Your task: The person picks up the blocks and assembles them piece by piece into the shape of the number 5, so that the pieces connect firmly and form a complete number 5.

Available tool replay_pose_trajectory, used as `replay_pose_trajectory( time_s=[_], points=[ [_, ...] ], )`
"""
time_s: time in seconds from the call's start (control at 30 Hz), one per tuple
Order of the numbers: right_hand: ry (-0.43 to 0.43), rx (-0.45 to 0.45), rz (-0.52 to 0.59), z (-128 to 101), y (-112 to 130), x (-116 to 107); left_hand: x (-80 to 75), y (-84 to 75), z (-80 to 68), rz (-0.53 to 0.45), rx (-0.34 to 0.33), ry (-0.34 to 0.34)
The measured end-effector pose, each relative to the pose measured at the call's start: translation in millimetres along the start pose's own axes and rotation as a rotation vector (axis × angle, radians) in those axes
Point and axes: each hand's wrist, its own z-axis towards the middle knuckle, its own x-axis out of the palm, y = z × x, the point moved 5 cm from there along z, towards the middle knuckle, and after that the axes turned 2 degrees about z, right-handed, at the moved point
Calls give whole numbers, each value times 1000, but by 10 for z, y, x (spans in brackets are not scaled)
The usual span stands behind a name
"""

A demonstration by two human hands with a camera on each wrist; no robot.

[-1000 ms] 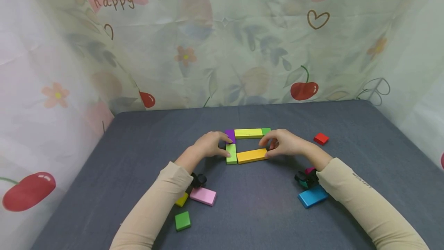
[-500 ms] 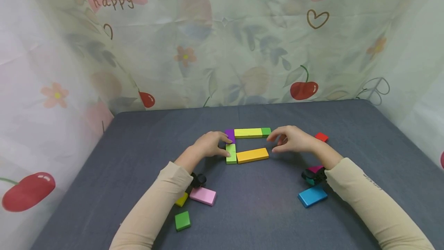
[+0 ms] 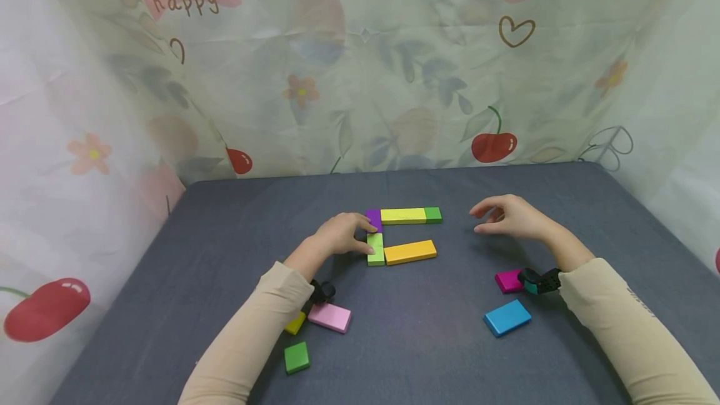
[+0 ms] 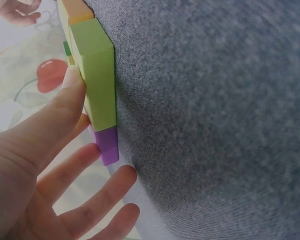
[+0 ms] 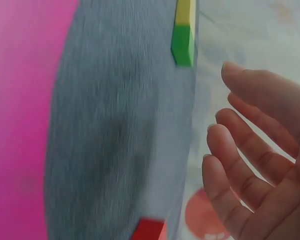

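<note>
My left hand [image 3: 339,234] rests at the left side of a block outline. Its thumb touches the top of a lime green block [image 4: 100,80], and its fingers spread by a purple block [image 4: 108,145] joined end to end with it. From the purple block a yellow block [image 3: 403,216] runs right to a small green block [image 3: 433,215]. An orange block [image 3: 410,252] slants slightly from the lime one. Holding nothing, my right hand [image 3: 514,217] hovers to the right, fingers loosely bent. A red block [image 5: 149,230] shows in the right wrist view; in the head view the hand hides it.
Nearer on the right lie a magenta block [image 3: 509,280], partly behind the wrist camera, and a blue block [image 3: 507,318]. On the near left are a pink block [image 3: 329,317], a partly covered yellow block [image 3: 295,324] and a green square block [image 3: 296,358]. Patterned cloth hangs behind.
My right hand has let go of the orange block's right end and moved right, now covering the red block in the head view. The left hand has stayed in place.
</note>
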Motion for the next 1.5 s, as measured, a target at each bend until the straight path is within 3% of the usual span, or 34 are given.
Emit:
replay_pose_trajectory(
  time_s=[0.47, 0.7, 0.93, 1.5],
  points=[
    [-120, 243, -53, -257, -580, -294, 2, 6, 19, 4, -21, 12],
    [-117, 321, -71, -341, -727, -304, 4, 9, 21, 2, -24, 7],
    [-93, 352, -53, -375, -815, -269, 6, 5, 16, -4, -22, 9],
    [-108, 324, -49, -364, -782, -258, 3, 8, 17, 3, -13, 14]
  ],
)
